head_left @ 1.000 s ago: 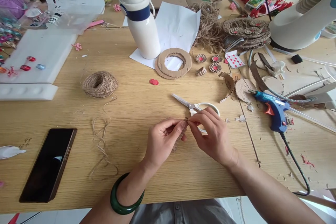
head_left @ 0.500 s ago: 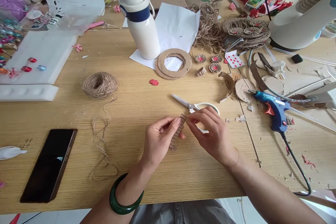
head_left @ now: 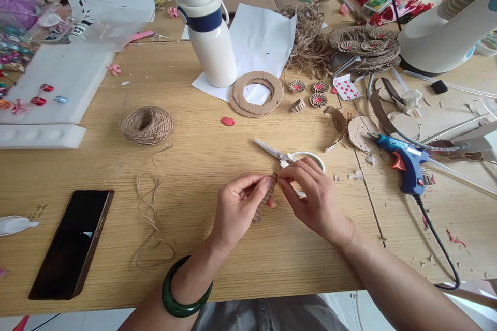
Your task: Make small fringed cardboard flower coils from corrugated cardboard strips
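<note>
A short strip of corrugated cardboard (head_left: 258, 213) slants between my hands, its ridges showing. My left hand (head_left: 238, 204) pinches it between thumb and fingers. At the strip's upper end, the fingertips of my right hand (head_left: 312, 196) are pressed together on its edge; whether they hold a loose bit there is too small to tell. White-handled scissors (head_left: 285, 156) lie just beyond, partly covered by my right hand. Farther off are small red paper discs (head_left: 228, 121), flat cardboard rings (head_left: 278, 95) and several cardboard rosettes (head_left: 318, 99) with red centres.
Left of my hands are a jute twine ball (head_left: 148, 125) with a loose tail and a phone (head_left: 72, 245). On the right lies a blue glue gun (head_left: 407, 163), its cord hanging toward the table's front edge. A white bottle (head_left: 215, 49) stands at the back.
The strip has tilted slightly and its upper end has shifted a little to the right, along with my left fingertips. Both hands keep their hold.
</note>
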Available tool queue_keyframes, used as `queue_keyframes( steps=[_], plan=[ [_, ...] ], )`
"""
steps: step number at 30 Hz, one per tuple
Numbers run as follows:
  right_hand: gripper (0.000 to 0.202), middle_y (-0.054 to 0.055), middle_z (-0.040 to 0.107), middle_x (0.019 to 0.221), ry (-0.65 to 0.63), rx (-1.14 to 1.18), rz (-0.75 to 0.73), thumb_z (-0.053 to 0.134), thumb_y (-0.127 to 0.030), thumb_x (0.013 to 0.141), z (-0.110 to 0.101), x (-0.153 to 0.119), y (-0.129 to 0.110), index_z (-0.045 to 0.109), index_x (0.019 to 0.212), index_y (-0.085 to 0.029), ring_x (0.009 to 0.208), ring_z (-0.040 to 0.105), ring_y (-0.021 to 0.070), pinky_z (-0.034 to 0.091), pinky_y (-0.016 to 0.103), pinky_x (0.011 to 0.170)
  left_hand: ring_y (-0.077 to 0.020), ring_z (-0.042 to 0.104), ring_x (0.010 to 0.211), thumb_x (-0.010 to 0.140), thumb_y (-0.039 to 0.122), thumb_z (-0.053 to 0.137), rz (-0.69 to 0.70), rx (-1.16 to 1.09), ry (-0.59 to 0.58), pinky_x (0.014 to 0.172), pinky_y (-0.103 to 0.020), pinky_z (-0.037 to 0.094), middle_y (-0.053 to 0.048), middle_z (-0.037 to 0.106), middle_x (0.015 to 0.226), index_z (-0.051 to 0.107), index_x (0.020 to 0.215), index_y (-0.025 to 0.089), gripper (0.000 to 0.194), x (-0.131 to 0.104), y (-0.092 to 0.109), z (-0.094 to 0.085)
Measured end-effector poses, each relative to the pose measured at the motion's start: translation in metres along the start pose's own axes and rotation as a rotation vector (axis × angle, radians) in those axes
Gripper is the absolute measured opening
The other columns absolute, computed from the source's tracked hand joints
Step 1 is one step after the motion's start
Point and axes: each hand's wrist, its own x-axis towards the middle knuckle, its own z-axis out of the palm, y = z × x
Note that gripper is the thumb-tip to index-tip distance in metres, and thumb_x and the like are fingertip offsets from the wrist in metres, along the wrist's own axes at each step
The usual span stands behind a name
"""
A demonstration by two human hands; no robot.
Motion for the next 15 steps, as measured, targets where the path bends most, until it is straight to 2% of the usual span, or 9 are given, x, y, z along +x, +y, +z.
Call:
queue_keyframes(
  steps=[4, 9, 12, 13, 15],
  plan=[
    [0.011, 0.005, 0.06, 0.077, -0.011, -0.056, 0.002, 0.051, -0.009, 0.094, -0.002, 0.0009, -0.0006, 0.054, 0.088, -0.018, 0.072, 0.05, 0.0194, 0.042, 0.032, 0.065, -0.0105, 0.064, 0.058, 0.089, 0.037, 0.067, -0.055, -0.055, -0.002, 0.059, -0.019, 0.048, 0.002, 0.067, 0.06, 0.073, 0.08, 0.018, 0.022, 0.0025, -0.0033, -0.0016],
    [0.025, -0.001, 0.05, 0.064, 0.117, -0.003, 0.144, 0.053, -0.015, 0.095, -0.0041, -0.0011, 0.0033, 0.048, 0.072, -0.021, 0.063, 0.047, 0.0155, 0.04, 0.03, 0.062, -0.0123, 0.063, 0.056, 0.087, 0.04, 0.068, -0.114, -0.105, 0.031, 0.057, -0.022, 0.049, 0.001, 0.066, 0.058, 0.073, 0.078, 0.017, 0.025, 0.0041, -0.0059, -0.0027],
    [0.013, 0.0, 0.057, 0.073, 0.135, 0.159, 0.291, 0.055, -0.021, 0.096, -0.0051, -0.0015, 0.0021, 0.056, 0.084, -0.021, 0.066, 0.052, 0.014, 0.044, 0.029, 0.062, -0.0132, 0.063, 0.057, 0.087, 0.041, 0.068, -0.127, -0.116, 0.024, 0.058, -0.023, 0.05, 0.0, 0.067, 0.058, 0.073, 0.079, 0.017, 0.026, 0.0037, -0.006, -0.0027],
    [0.007, 0.001, 0.06, 0.08, 0.107, 0.249, 0.344, 0.056, -0.024, 0.096, -0.005, -0.0013, 0.001, 0.058, 0.091, -0.021, 0.068, 0.056, 0.0139, 0.047, 0.028, 0.062, -0.0134, 0.064, 0.057, 0.087, 0.041, 0.068, -0.133, -0.114, 0.014, 0.058, -0.023, 0.05, 0.0, 0.067, 0.058, 0.073, 0.08, 0.017, 0.026, 0.0035, -0.0059, -0.0026],
    [0.014, 0.002, 0.063, 0.083, 0.017, 0.433, 0.434, 0.059, -0.033, 0.095, -0.0039, -0.0005, -0.0011, 0.061, 0.094, -0.02, 0.068, 0.059, 0.0134, 0.05, 0.026, 0.06, -0.0136, 0.064, 0.057, 0.087, 0.042, 0.068, -0.136, -0.105, -0.021, 0.058, -0.023, 0.049, -0.001, 0.068, 0.06, 0.074, 0.082, 0.017, 0.026, 0.0032, -0.0051, -0.0024]
  ],
)
